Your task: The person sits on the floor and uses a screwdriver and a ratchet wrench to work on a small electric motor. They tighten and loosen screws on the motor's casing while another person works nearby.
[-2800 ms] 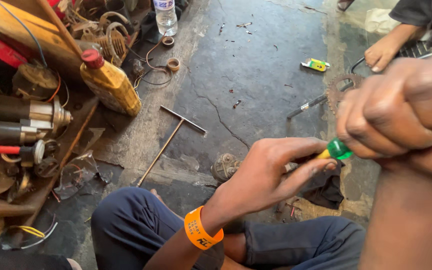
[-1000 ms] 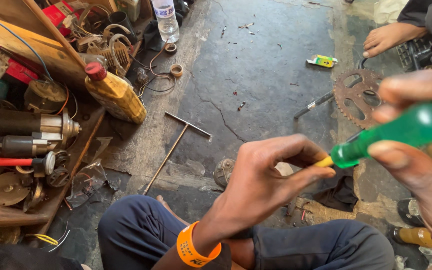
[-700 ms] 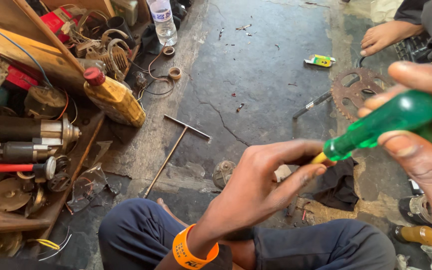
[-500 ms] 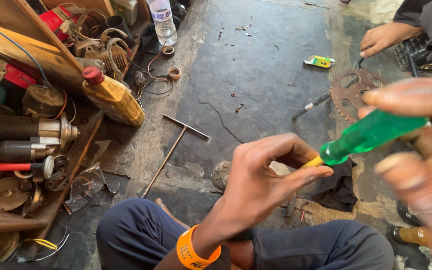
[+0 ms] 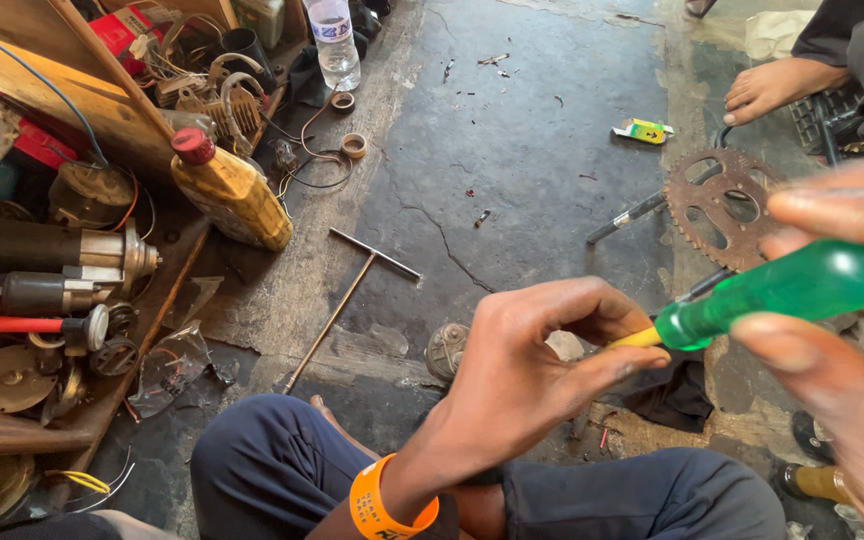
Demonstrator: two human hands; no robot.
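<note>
From my seat I see a toothed rusty metal sprocket (image 5: 724,206) and a thin T-shaped steel rod (image 5: 352,289) lying on the cracked grey concrete floor (image 5: 512,130), with an amber plastic oil bottle with a red cap (image 5: 229,192) beside a heap of old motor parts (image 5: 47,270) on the left (another person's bare foot (image 5: 774,86) rests top right). The translucent green-handled screwdriver (image 5: 787,291) has a yellow collar and sits in front of my knees. My right hand (image 5: 857,330) wraps its handle; my left hand (image 5: 527,370) curls narrow around its tip. Open floor lies ahead, centre.
</note>
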